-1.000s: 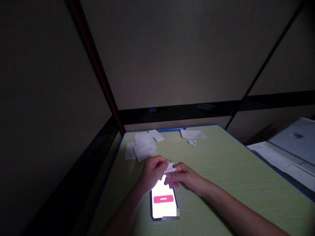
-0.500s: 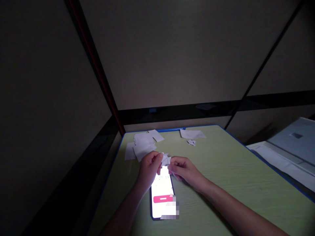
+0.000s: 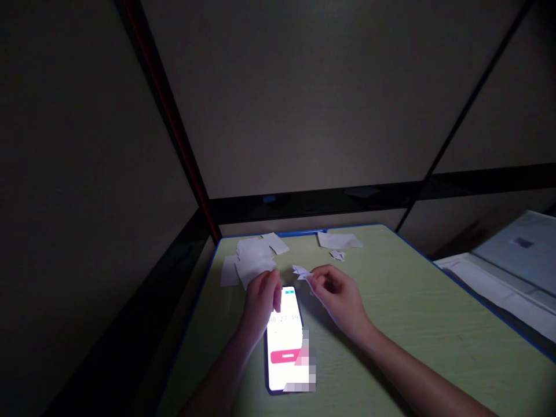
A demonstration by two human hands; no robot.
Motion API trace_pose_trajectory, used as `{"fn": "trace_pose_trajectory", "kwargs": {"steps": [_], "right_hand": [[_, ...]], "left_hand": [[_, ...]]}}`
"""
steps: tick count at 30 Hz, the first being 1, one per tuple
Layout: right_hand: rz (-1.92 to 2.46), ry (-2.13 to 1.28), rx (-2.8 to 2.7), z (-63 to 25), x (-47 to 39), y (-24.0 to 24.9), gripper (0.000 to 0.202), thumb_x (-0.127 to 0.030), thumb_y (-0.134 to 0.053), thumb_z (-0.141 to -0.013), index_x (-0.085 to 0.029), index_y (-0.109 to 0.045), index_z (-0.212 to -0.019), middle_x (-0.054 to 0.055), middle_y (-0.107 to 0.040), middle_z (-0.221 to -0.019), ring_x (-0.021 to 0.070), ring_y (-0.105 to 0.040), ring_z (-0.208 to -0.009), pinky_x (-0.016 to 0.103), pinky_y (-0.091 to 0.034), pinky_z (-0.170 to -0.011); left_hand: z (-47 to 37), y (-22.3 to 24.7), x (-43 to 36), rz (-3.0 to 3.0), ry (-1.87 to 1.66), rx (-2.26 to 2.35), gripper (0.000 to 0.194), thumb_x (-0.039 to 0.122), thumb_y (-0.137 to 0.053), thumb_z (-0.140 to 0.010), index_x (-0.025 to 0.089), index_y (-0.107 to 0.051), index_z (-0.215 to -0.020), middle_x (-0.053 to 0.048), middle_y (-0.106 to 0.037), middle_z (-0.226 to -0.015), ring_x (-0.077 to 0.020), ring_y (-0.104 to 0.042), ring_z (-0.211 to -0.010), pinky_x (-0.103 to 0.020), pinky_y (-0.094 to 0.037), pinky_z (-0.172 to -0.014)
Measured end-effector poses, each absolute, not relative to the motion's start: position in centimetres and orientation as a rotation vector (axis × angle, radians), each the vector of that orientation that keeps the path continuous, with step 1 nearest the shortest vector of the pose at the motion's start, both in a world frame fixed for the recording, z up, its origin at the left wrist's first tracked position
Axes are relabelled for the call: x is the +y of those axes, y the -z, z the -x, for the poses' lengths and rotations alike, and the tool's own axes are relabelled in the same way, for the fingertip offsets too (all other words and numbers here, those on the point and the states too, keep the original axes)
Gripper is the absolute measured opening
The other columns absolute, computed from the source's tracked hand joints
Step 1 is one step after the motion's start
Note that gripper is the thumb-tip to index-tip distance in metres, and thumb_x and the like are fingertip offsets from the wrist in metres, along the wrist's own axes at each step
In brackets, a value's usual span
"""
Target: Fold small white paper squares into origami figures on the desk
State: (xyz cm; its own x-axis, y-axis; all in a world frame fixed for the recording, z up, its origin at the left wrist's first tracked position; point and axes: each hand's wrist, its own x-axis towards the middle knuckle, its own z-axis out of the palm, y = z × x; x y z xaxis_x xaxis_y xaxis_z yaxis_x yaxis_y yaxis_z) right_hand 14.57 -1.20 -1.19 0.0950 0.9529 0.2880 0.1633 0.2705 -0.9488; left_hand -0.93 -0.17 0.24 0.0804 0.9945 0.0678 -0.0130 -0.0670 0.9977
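Note:
Between its thumb and fingers, my right hand (image 3: 332, 289) pinches a small folded white paper (image 3: 300, 271), held just above and to the right of the lit phone. My left hand (image 3: 263, 292) is beside the phone's upper left edge, its fingers curled together with nothing visible in them. The phone (image 3: 280, 339) lies face up on the green table, with a bright white screen, digits and a pink bar. Beyond my left hand are several overlapping white paper sheets (image 3: 254, 253). Another small folded paper (image 3: 337, 255) lies farther back on the right.
A white paper sheet (image 3: 340, 240) lies near the back edge of the blue-rimmed table (image 3: 412, 301). Panelled walls stand behind and at the left. To the right is an open pale box-like object (image 3: 512, 272) with a raised grey lid.
My hands have moved apart. The left has released the folded paper, while the right has moved slightly right with it, uncovering the top of the phone screen.

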Motion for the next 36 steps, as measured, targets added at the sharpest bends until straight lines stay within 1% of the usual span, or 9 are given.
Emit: {"fn": "trace_pose_trajectory", "kwargs": {"steps": [5,11,15,18,21,23,25,29,36], "right_hand": [[1.196,-0.458,-1.709,-14.8,-2.1,0.8,0.011,-0.026,-0.055,-0.08,-0.018,-0.062,-0.077,0.002,-0.059,-0.064,0.0124,-0.048,-0.053,0.026,-0.036,-0.052],[1.15,-0.375,-1.888,-14.8,-2.4,0.6,0.017,-0.021,-0.052,-0.081,-0.021,-0.063,-0.094,0.003,-0.059,-0.071,0.0124,-0.048,-0.053,0.027,-0.037,-0.053],[1.164,-0.573,-1.668,-14.7,-2.2,0.2,0.023,-0.017,-0.052,-0.078,-0.019,-0.058,-0.1,0.003,-0.058,-0.077,0.0122,-0.048,-0.057,0.025,-0.038,-0.052],[1.16,-0.775,-1.529,-14.7,-1.6,0.2,0.023,-0.019,-0.055,-0.077,-0.018,-0.057,-0.1,0.002,-0.058,-0.077,0.0118,-0.047,-0.057,0.024,-0.037,-0.05],[1.159,-1.034,-1.448,-14.8,-1.0,0.7,0.016,-0.027,-0.059,-0.074,-0.015,-0.061,-0.086,0.0,-0.055,-0.064,0.0105,-0.045,-0.052,0.023,-0.034,-0.048],[1.148,-1.224,-1.368,-14.8,-0.8,1.0,0.019,-0.033,-0.062,-0.073,-0.014,-0.061,-0.074,-0.003,-0.05,-0.053,0.0091,-0.042,-0.046,0.023,-0.031,-0.044],[1.117,-1.349,-1.246,-14.8,-0.7,1.2,0.022,-0.036,-0.064,-0.071,-0.014,-0.06,-0.071,-0.004,-0.05,-0.049,0.0084,-0.042,-0.042,0.022,-0.03,-0.042],[1.048,-1.421,-1.099,-14.7,-0.9,1.1,0.023,-0.036,-0.068,-0.067,-0.014,-0.06,-0.072,-0.002,-0.056,-0.053,0.0088,-0.046,-0.043,0.023,-0.035,-0.044],[0.997,-1.463,-1.185,-14.5,-1.2,0.9,0.02,-0.034,-0.064,-0.072,-0.014,-0.059,-0.072,-0.002,-0.057,-0.051,0.0095,-0.048,-0.045,0.024,-0.036,-0.049]], "left_hand": [[0.8,-0.1,-0.3,-1.265,-1.077,1.037,0.033,0.045,-0.046,-0.079,0.014,-0.053,-0.068,0.002,-0.056,-0.054,-0.0063,-0.044,-0.036,-0.019,-0.025,-0.035],[1.1,0.1,0.1,-1.343,-1.095,1.124,0.019,0.027,-0.045,-0.075,0.016,-0.05,-0.061,0.005,-0.048,-0.043,-0.0074,-0.042,-0.036,-0.018,-0.027,-0.037],[1.1,0.8,0.0,-1.531,-1.128,1.185,0.019,0.027,-0.046,-0.078,0.016,-0.052,-0.064,0.004,-0.051,-0.051,-0.0084,-0.047,-0.044,-0.018,-0.032,-0.042],[1.1,1.3,-0.3,-1.64,-1.068,1.17,0.022,0.03,-0.045,-0.081,0.015,-0.054,-0.068,0.002,-0.053,-0.056,-0.0092,-0.048,-0.047,-0.018,-0.033,-0.042],[1.2,1.4,-0.4,-1.705,-1.036,1.153,0.022,0.03,-0.045,-0.082,0.015,-0.055,-0.068,0.001,-0.055,-0.059,-0.0091,-0.048,-0.048,-0.018,-0.034,-0.044],[1.2,1.4,-0.4,-1.709,-1.046,1.145,0.023,0.031,-0.045,-0.082,0.015,-0.056,-0.07,0.0,-0.056,-0.059,-0.009,-0.048,-0.048,-0.018,-0.034,-0.043],[1.2,1.1,-0.4,-1.663,-1.068,1.144,0.024,0.033,-0.044,-0.083,0.014,-0.058,-0.075,0.0,-0.057,-0.06,-0.0093,-0.048,-0.047,-0.018,-0.035,-0.042],[0.9,0.4,-0.4,-1.539,-1.055,1.081,0.02,0.032,-0.05,-0.078,0.013,-0.058,-0.08,0.0,-0.057,-0.064,-0.0098,-0.049,-0.048,-0.019,-0.038,-0.042],[0.6,0.1,-0.3,-1.46,-1.014,1.085,0.016,0.027,-0.051,-0.074,0.015,-0.053,-0.063,0.005,-0.049,-0.047,-0.0083,-0.046,-0.04,-0.018,-0.033,-0.039]]}}
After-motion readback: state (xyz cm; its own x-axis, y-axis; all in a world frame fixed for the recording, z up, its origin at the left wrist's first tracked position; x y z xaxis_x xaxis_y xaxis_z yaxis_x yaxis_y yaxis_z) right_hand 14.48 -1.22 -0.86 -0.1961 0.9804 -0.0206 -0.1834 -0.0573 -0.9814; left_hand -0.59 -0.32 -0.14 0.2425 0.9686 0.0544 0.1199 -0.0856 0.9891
